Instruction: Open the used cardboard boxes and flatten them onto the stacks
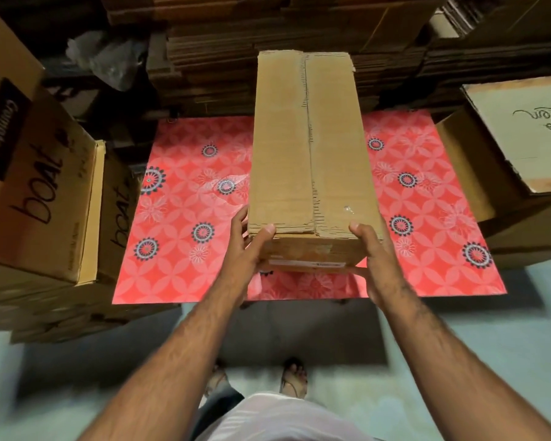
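Observation:
A long brown cardboard box (309, 144) with its top flaps closed along a centre seam is held above a red floral sheet (185, 224). My left hand (245, 249) grips the box's near left corner, thumb on top and fingers along the side. My right hand (376, 256) grips the near right corner in the same way, thumb on the top flap. A white label shows on the box's near end.
Stacks of flattened cardboard (223, 58) rise behind the sheet. Printed boxes (42, 192) stand at the left, more boxes (522, 135) at the right. My feet (293, 377) stand on pale floor in front of the sheet.

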A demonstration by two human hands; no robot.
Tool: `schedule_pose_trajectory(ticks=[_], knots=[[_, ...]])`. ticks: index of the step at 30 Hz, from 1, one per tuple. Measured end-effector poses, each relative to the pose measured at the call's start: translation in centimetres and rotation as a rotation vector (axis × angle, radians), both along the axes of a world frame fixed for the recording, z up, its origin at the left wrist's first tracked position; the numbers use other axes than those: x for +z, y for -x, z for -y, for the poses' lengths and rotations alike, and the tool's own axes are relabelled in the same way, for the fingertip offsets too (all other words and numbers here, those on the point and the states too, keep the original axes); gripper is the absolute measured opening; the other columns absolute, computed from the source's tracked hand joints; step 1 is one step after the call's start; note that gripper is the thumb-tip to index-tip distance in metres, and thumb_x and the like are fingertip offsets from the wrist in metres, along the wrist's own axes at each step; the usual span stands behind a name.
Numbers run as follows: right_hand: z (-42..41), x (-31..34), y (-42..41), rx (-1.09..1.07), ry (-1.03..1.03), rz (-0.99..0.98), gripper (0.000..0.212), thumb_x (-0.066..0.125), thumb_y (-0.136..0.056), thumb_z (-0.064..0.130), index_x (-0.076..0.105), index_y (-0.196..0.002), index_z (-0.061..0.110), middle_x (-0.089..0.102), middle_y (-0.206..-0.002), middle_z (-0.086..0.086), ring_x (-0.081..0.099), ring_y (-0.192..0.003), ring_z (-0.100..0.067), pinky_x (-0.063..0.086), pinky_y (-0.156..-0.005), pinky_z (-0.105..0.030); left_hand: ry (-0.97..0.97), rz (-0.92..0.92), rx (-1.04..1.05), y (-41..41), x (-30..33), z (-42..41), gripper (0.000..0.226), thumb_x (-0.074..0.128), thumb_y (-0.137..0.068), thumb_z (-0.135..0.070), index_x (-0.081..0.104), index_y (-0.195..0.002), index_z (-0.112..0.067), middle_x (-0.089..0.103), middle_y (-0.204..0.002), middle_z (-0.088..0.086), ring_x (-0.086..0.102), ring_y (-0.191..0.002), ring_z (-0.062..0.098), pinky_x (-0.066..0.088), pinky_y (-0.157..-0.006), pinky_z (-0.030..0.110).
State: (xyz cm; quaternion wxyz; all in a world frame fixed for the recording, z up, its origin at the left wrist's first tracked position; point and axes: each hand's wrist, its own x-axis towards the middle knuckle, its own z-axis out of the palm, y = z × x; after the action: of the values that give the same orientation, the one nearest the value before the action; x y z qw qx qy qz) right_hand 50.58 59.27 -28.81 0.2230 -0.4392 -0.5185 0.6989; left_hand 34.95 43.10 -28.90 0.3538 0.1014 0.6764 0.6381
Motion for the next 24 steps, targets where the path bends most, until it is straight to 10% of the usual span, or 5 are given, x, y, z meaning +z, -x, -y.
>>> schedule_pose_trajectory(ticks=[8,13,19,24], knots=[[0.8,1.1,0.9,-0.022,-0.075,-0.056,0.053,0.066,-0.091,0.031,0.058,-0.142,0.022,0.074,-0.121,-0.004,0.069,-0.112,-0.027,0.06,-0.085,-0.037,-0.018,0.101,-0.013,1.7,0.8,0.9,0.044,0.072,-0.093,-0.025,0.057,-0.132,-0.037,0.067,-0.123,-0.005,0.072,-0.09,0.002,0.062,-0.08,0.04],[2.8,6.7,3.5,0.046,-0.603,0.354,0.086,0.064,-0.069,0.065,0.035,-0.15,0.059,0.048,-0.154,0.011,0.049,-0.138,-0.017,0.041,-0.112,-0.056,-0.152,0.422,-0.099,3.0,0.1,3.9,0.043,0.062,-0.094,-0.01,0.061,-0.133,-0.028,0.071,-0.118,0.004,0.065,-0.098,0.021,0.056,-0.095,0.055],[10.5,7.4,8.7,0.148,-0.92,0.761,0.074,0.053,-0.09,0.06,0.024,-0.158,0.05,0.023,-0.167,0.007,0.015,-0.155,-0.02,0.009,-0.111,-0.082,0.031,0.355,-0.126,4.4,-2.0,5.7,0.044,0.052,-0.094,0.005,0.059,-0.131,-0.018,0.076,-0.09,-0.005,0.068,-0.072,0.008,0.048,-0.06,0.027],[14.3,2.3,12.6,0.356,-1.062,1.053,0.067,0.038,-0.1,0.061,0.014,-0.161,0.047,0.013,-0.172,-0.001,0.008,-0.157,-0.03,0.008,-0.108,-0.085,0.053,0.099,-0.279,5.8,-3.2,7.6,0.074,0.068,-0.071,0.008,0.055,-0.133,-0.031,0.064,-0.132,-0.006,0.061,-0.119,0.006,0.054,-0.096,0.026]])
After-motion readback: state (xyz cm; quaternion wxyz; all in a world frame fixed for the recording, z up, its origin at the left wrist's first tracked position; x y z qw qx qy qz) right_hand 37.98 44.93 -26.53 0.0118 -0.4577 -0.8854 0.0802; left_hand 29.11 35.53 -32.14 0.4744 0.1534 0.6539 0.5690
